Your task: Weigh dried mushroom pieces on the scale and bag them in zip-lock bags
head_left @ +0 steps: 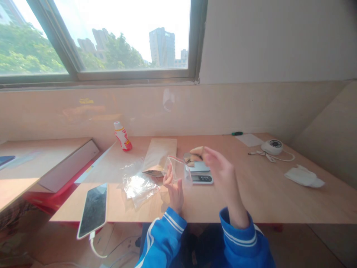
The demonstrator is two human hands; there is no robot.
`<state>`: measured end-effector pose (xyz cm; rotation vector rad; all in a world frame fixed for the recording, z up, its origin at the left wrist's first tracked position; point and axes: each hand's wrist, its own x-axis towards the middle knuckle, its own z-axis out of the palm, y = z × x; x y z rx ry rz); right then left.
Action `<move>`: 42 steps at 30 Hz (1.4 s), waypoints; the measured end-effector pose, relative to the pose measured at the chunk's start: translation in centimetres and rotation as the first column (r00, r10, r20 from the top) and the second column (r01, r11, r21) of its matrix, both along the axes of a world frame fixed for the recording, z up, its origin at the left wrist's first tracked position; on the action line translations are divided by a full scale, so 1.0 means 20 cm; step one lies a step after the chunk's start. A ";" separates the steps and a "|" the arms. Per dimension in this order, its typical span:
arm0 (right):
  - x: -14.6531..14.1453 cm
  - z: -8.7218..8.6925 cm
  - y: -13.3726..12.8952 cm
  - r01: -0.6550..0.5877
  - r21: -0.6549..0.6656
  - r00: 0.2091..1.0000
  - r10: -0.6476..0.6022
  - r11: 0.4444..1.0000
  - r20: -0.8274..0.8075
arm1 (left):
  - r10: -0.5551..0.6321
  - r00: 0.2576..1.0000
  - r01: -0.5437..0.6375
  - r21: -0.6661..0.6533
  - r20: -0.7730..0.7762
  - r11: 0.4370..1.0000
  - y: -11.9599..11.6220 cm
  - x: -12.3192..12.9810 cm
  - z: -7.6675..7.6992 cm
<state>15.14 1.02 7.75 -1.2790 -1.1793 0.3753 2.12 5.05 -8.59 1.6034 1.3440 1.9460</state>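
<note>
Clear plastic bag [175,169], glossy, in left hand [173,190]

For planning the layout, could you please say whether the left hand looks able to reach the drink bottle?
Probably yes: the kraft paper bag and crumpled plastic lie low before the drink bottle, but the left hand holds a clear bag to release.

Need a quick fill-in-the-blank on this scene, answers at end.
The left hand holds a clear plastic bag, and the kraft paper bag lies to the ____ of the digital kitchen scale.
The ____ hand is the one closer to the baked pastry.
The jacket sleeves are ____ with white stripes.
A ____ runs from the lower end of the smartphone.

Missing words: left; right; blue; cable.
</note>
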 end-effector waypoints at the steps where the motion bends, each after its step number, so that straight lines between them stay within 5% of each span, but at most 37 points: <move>1: -0.01 -0.05 0.02 -0.105 -0.075 0.993 0.109 0.992 0.053 | 0.011 1.000 -0.011 -0.003 0.001 1.000 0.00 0.00 0.00; 8: 0.07 -0.40 0.27 -0.105 -0.159 0.977 0.131 0.982 0.168 | 0.049 0.998 -0.048 0.019 -0.034 0.999 0.00 -0.02 0.02; 13: 0.04 -0.60 0.42 -0.095 -0.180 0.792 0.184 0.979 0.582 | 0.074 0.997 -0.074 -0.002 -0.008 0.997 0.01 -0.01 -0.01; 17: 0.00 -0.65 0.46 0.018 -0.187 0.704 0.120 0.982 0.700 | 0.066 0.997 -0.064 -0.067 0.035 0.996 0.01 0.00 -0.03; 20: 0.02 -0.65 0.47 0.044 -0.176 0.695 0.096 0.983 0.713 | 0.047 0.999 -0.045 -0.060 0.029 0.997 0.01 0.00 -0.02; 24: 0.05 -0.65 0.46 0.019 -0.131 0.777 0.067 0.991 0.626 | 0.036 0.999 -0.036 -0.031 0.024 0.999 0.01 0.00 -0.02; 30: 0.13 -0.59 0.39 -0.019 -0.166 0.995 0.036 0.986 0.096 | 0.065 0.997 -0.063 -0.051 0.042 0.997 0.01 -0.01 -0.04; 34: 0.20 -0.43 0.30 0.182 -0.062 0.939 -0.192 0.981 -0.287 | 0.021 0.999 -0.020 -0.033 0.038 0.999 0.01 -0.01 -0.03; 38: 0.22 -0.25 0.20 0.412 0.045 0.836 -0.358 0.910 -0.416 | 0.036 0.998 -0.033 -0.048 0.059 0.998 0.00 0.00 -0.02; 40: 0.18 -0.20 0.17 0.304 0.039 0.898 -0.273 0.952 -0.344 | 0.029 0.997 -0.025 -0.056 0.066 0.998 0.00 0.00 -0.01; 42: 0.13 -0.18 0.14 -0.016 -0.063 0.982 0.004 0.998 -0.191 | 0.005 0.999 -0.002 -0.055 0.054 0.999 0.00 0.00 0.00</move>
